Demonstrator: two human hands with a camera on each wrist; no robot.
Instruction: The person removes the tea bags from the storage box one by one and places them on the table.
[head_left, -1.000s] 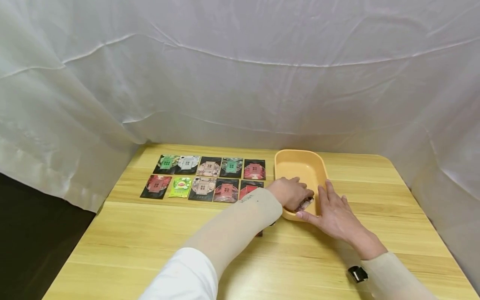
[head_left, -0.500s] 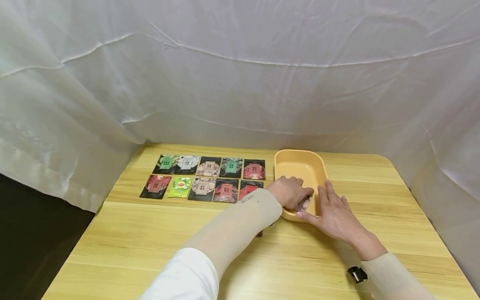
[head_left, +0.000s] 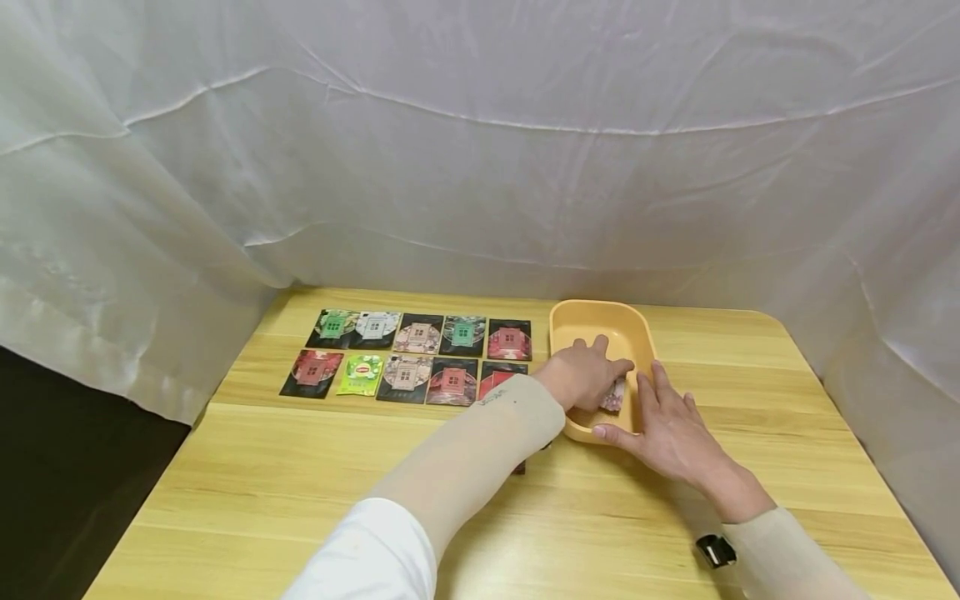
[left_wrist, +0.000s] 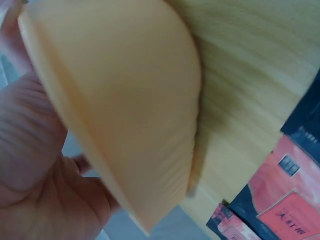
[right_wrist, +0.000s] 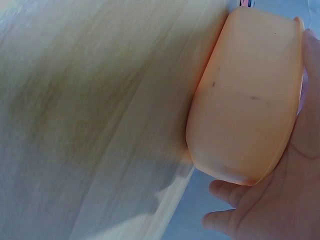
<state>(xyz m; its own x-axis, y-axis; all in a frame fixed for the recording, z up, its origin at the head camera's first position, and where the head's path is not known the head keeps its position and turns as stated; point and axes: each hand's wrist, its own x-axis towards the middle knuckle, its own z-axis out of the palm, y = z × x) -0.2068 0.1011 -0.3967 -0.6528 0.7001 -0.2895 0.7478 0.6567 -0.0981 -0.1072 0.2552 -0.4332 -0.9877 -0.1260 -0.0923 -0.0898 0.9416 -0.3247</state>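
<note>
In the head view, a yellow-orange plastic tray [head_left: 633,321] stands on the table. My left hand [head_left: 581,379] reaches over its left side, fingers spread and mostly extended toward the tray floor. Partly covered by that hand, a pink-and-white patterned tea sachet [head_left: 613,397] lies inside, near the right wall. My right hand [head_left: 675,433] rests against the tray's near right corner, thumb along the front rim and straight fingers at the right side. The left wrist view has the tray's outer wall [left_wrist: 130,100] hiding the left fingertips; the right palm [right_wrist: 285,200] meets the rim in the right wrist view.
Left of the tray, tea sachets lie in two rows, including a red one [head_left: 509,340] and a green-yellow one [head_left: 362,375]. A dark sachet [head_left: 519,469] shows partly beneath the left forearm. Pale fabric [head_left: 480,167] hangs behind the wooden table [head_left: 750,375].
My left fingers have straightened and spread from a curled hold. The sachet beneath them has turned and sits slightly farther right in the tray. My right hand has stayed in place.
</note>
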